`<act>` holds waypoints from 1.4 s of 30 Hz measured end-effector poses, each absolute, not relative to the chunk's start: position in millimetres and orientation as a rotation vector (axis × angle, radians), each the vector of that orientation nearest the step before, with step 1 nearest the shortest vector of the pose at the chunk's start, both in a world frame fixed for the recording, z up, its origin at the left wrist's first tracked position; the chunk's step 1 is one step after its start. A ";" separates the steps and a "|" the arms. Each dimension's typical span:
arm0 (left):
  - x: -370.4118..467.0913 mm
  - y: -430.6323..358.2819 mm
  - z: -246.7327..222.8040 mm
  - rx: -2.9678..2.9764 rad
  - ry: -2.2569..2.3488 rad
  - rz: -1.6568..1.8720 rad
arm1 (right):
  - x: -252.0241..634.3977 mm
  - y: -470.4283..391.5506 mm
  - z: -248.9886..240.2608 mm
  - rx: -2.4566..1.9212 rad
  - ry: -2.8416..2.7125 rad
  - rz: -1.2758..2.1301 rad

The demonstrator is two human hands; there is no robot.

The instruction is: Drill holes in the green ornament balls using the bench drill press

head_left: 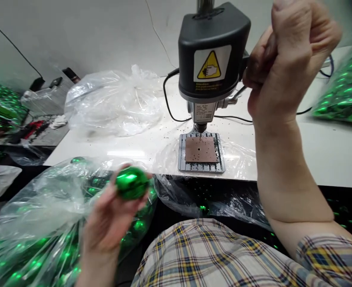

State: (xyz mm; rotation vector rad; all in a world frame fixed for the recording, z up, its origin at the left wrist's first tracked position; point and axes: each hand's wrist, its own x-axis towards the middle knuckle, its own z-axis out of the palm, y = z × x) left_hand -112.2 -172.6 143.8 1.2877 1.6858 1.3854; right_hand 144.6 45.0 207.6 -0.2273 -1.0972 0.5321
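Observation:
My left hand (pixel 108 223) holds a shiny green ball (pixel 131 182) in its fingertips, low and left of the drill press. My right hand (pixel 283 59) is raised at the upper right, closed around the press's feed handle (pixel 237 93), most of which is hidden by my fingers. The black drill press head (pixel 213 48) carries a yellow warning sticker. Below it sits the grey slotted base plate (pixel 201 153) with a brown block that has a small hole in it. Dark chips lie scattered around the plate.
A clear plastic bag (pixel 29 223) full of green balls lies at the lower left. A crumpled clear bag (pixel 113 99) sits on the white table (pixel 313 151). More green balls (pixel 346 87) are bagged at the far right. Black cables run behind the press.

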 end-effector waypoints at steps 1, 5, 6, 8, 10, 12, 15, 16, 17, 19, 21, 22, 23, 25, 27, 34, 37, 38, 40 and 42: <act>-96.7 -151.4 133.9 1.011 1.462 1.298 | 145.5 44.9 207.2 -0.233 -1.110 0.534; -52.0 -87.6 99.3 0.447 1.034 1.256 | 149.1 44.3 205.1 -0.252 -1.173 0.537; -45.5 -78.6 93.2 0.382 1.002 1.266 | 149.6 44.3 204.7 -0.250 -1.174 0.542; -37.5 -66.4 83.1 0.341 0.972 1.284 | 150.0 44.6 204.4 -0.234 -1.170 0.558; -34.0 -57.9 74.0 0.390 0.976 1.277 | 150.3 44.7 204.5 -0.217 -1.166 0.579; -33.1 -50.0 64.7 0.472 1.023 1.277 | 150.8 44.2 204.9 -0.231 -1.166 0.589; -32.6 -37.7 51.5 0.655 1.142 1.327 | 152.1 42.5 205.7 -0.300 -1.194 0.584; -32.2 -33.7 47.9 0.749 1.175 1.338 | 152.5 41.8 206.0 -0.317 -1.202 0.585; -31.8 -29.9 44.7 0.859 1.204 1.332 | 152.7 41.3 206.3 -0.329 -1.209 0.591; -31.0 -22.9 40.1 1.092 1.266 1.283 | 152.8 40.6 206.8 -0.331 -1.204 0.606; -31.2 -17.1 37.2 1.305 1.360 1.233 | 152.6 40.5 207.0 -0.311 -1.194 0.611; -31.9 -14.7 36.1 1.402 1.415 1.223 | 152.6 40.7 206.9 -0.304 -1.193 0.610; -32.9 -12.5 35.2 1.491 1.470 1.222 | 152.5 40.9 206.8 -0.302 -1.200 0.611; -35.8 -9.1 33.7 1.650 1.555 1.214 | 152.7 41.4 206.4 -0.318 -1.215 0.607; -38.4 -7.0 32.5 1.807 1.578 1.175 | 152.8 41.5 206.1 -0.345 -1.226 0.601; -35.6 -11.3 25.5 2.084 1.471 1.030 | 151.9 40.1 207.3 -0.421 -1.215 0.573; -33.1 -13.2 17.7 2.007 1.394 1.089 | 152.2 41.2 207.4 -0.340 -1.208 0.600; -32.9 -12.9 15.1 1.975 1.386 1.117 | 152.4 41.6 207.3 -0.319 -1.208 0.609; -33.6 -10.9 11.0 1.897 1.387 1.160 | 152.6 42.4 206.9 -0.309 -1.202 0.611; -34.4 -8.3 9.3 1.819 1.386 1.166 | 152.6 42.8 206.6 -0.304 -1.198 0.610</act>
